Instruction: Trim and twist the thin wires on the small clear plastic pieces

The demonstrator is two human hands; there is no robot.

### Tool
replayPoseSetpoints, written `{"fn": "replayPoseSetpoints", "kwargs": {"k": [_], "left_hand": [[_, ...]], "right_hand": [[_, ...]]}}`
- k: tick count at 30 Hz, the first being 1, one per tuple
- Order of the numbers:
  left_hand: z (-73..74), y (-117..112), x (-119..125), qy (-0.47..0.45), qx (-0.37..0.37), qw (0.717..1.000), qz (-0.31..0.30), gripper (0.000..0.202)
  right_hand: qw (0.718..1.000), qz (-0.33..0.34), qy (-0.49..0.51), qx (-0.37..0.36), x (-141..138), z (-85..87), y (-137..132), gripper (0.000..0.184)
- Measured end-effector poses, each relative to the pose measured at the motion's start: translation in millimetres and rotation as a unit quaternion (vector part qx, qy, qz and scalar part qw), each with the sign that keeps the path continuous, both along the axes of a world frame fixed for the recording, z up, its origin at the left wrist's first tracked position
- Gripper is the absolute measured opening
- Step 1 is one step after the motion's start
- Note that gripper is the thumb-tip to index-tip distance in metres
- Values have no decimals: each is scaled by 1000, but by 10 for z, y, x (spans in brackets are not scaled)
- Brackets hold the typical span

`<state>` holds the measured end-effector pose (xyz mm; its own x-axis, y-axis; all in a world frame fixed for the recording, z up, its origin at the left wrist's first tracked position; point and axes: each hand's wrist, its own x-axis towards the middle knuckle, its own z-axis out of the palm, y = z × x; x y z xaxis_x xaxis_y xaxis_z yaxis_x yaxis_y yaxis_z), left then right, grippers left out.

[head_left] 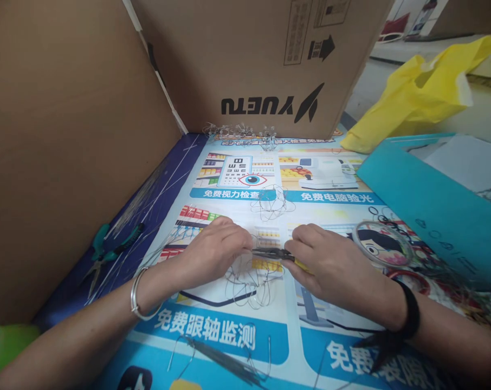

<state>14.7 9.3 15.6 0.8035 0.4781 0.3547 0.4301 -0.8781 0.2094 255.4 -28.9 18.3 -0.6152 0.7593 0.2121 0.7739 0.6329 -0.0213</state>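
Note:
My right hand (327, 260) is closed around long-nose pliers (273, 253) with yellow handles, their jaws pointing left. The fingers of my left hand (217, 252) are pinched together at the jaw tips, on thin metal wire that is mostly hidden. Below the pliers is a looped, bent wire piece (251, 284); whether it is joined to the pinched wire I cannot tell. A similar wire shape (272, 203) lies beyond my hands. Closer to me rests a bundle of straight wires (227, 362).
Cardboard panels (245, 59) stand left and behind. Teal-handled pliers (103, 252) and loose straight wires (137, 203) lie at left. More wire pieces (241, 131) sit at the back. On the right are a wire coil (381, 244), a teal box (424, 200) and a yellow bag (416, 97).

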Motion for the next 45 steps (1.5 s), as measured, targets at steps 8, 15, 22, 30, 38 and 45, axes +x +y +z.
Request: {"fn": "replayPoseSetpoints", "kwargs": {"k": [8,15,22,30,38,45], "left_hand": [[60,-22,6,30,-22,998,-53,16],[89,-47,22,52,-38,992,-104,13],[93,-67,14,60,-59,993,-86,11],[119,-36,13,81,-103,991,-9,16],[146,-38,33,91,-99,991,12,18],[63,-14,7,84,-47,995,-14,20]], "right_hand": [[996,83,-4,-18,73,31,101,18],[988,157,-14,8,118,9,159,21],[985,160,-28,63,101,-13,154,21],[992,84,-18,89,23,-62,47,16],[998,27,-27,57,-23,-70,-22,9],[1000,26,-12,2,-1,15,-2,12]]}}
